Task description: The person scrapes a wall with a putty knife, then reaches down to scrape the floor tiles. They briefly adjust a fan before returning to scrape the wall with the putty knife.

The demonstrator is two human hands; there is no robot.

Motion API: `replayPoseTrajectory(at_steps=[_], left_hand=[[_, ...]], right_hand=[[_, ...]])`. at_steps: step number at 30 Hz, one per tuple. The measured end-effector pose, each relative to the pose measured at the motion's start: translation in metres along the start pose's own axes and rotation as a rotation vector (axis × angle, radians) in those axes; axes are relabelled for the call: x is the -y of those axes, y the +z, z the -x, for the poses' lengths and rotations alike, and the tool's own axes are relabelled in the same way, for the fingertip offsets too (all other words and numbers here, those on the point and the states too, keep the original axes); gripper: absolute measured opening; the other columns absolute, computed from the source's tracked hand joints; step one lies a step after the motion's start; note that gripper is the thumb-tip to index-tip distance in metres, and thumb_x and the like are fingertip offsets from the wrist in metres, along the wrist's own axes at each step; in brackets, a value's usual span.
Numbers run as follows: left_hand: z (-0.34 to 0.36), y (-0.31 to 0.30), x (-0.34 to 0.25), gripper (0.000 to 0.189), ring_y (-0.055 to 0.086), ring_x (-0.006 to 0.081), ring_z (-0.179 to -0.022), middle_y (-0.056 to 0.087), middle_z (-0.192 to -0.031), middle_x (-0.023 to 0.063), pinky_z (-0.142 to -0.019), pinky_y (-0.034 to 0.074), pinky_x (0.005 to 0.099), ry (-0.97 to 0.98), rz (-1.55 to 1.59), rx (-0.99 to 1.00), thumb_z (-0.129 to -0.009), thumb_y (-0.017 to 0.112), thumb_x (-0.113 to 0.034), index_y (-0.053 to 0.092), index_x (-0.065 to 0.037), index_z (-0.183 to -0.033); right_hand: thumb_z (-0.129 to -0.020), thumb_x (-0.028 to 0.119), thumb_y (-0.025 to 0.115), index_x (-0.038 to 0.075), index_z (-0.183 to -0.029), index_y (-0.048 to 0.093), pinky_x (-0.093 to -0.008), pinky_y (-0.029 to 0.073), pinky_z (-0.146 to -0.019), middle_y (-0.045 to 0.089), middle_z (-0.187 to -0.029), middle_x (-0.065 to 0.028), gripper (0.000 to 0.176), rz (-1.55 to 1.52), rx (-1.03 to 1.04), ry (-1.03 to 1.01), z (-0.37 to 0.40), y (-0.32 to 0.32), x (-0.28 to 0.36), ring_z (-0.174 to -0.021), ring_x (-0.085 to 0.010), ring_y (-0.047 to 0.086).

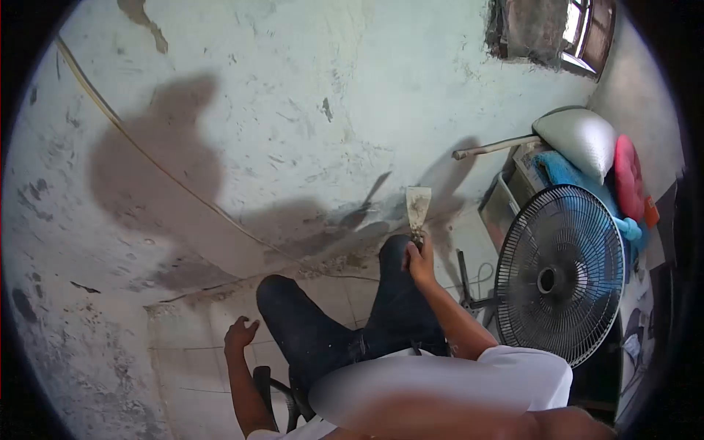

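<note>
My right hand (419, 262) is closed around the handle of a putty knife (418, 207), held upright above my right knee. Its wide blade is pale and coated with dried residue, and points toward the wall (293, 132). My left hand (240, 334) hangs beside my left knee, thumb apart from the fingers, with nothing in it. I am seated, and my knees in dark trousers face the wall's stained, peeling lower part.
A black standing fan (560, 275) stands close on my right. Behind it are a white pillow (579, 136), a red cushion (628, 176) and a blue cloth (568, 172). A cable (165, 172) runs down the wall. Crumbled debris (352, 262) lies along the tiled floor's edge.
</note>
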State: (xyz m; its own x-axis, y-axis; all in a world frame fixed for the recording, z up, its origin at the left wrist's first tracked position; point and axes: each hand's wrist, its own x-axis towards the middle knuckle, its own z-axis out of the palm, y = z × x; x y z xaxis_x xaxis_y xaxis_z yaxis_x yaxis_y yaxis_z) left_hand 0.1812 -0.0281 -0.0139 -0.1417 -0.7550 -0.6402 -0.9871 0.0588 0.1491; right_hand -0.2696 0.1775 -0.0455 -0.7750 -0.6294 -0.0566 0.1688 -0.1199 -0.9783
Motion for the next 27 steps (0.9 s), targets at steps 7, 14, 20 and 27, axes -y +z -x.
replayPoseTrajectory(at_steps=[7,14,20,27], left_hand=[[-0.026,0.024,0.007,0.062,0.057,0.0366,-0.112,0.059,-0.12,0.0213,-0.094,0.045,0.0472,0.02,0.068,-0.163,-0.086,0.057,-0.049,0.047,-0.009,-0.133],[-0.022,0.008,-0.009,0.053,0.062,0.0323,-0.097,0.064,-0.103,0.0155,-0.084,0.049,0.0453,0.123,-0.007,-0.253,-0.09,0.055,-0.043,0.048,-0.009,-0.13],[-0.016,0.009,0.01,0.05,0.061,0.0306,-0.099,0.064,-0.105,0.015,-0.083,0.049,0.0441,0.138,0.016,-0.317,-0.09,0.056,-0.041,0.05,-0.009,-0.128],[-0.026,0.011,0.008,0.051,0.061,0.0309,-0.101,0.064,-0.104,0.0145,-0.085,0.049,0.0439,0.197,0.026,-0.279,-0.089,0.057,-0.041,0.05,-0.009,-0.128]], right_hand=[[-0.095,0.012,0.048,-0.003,-0.126,0.047,-0.034,0.042,-0.085,0.058,-0.103,-0.0186,0.034,0.493,-0.027,-0.321,-0.008,0.013,0.042,-0.097,-0.0273,0.056],[-0.093,0.007,0.048,0.0,-0.132,0.047,-0.0364,0.043,-0.089,0.06,-0.105,-0.0208,0.04,0.575,-0.006,-0.837,-0.027,0.088,0.114,-0.099,-0.0331,0.058],[-0.094,0.007,0.048,0.002,-0.133,0.048,-0.0333,0.044,-0.078,0.059,-0.094,-0.0134,0.039,0.547,0.081,-0.646,-0.047,0.138,0.066,-0.083,-0.0222,0.055],[-0.086,0.0,0.052,0.002,-0.131,0.052,-0.0367,0.044,-0.066,0.055,-0.078,-0.0168,0.045,0.468,-0.151,-0.934,-0.074,0.175,0.076,-0.071,-0.0286,0.052]])
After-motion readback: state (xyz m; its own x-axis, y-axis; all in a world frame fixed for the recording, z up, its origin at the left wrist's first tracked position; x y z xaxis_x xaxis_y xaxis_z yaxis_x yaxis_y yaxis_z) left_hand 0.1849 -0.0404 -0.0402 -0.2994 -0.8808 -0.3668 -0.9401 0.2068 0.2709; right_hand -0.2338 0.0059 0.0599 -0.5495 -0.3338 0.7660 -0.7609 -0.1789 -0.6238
